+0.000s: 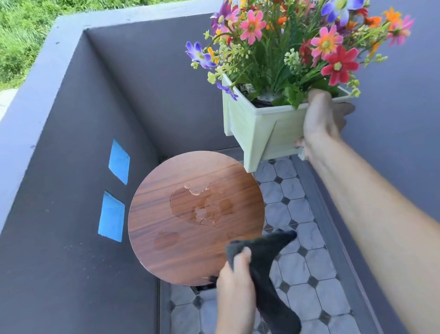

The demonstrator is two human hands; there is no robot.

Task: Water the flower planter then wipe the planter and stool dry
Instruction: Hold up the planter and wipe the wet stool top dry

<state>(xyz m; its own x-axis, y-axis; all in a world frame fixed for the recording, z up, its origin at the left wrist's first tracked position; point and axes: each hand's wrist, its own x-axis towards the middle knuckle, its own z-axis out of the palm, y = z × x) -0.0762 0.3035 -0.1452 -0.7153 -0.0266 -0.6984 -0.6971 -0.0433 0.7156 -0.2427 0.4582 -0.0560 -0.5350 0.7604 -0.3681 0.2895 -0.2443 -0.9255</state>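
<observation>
A: Planter [261, 131]?
B: Lifted clear of the stool [195, 217], right hand [321, 123] clamped on its rim.
A: Left hand [234, 280]?
B: Fisted around a dark cloth [268, 277] at the stool's near edge, possibly touching. Puddles [198, 203] sit on the seat.

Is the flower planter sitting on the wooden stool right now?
No, the right hand holds the flower planter up in the air, beside and above the stool, whose wet top is bare.
</observation>
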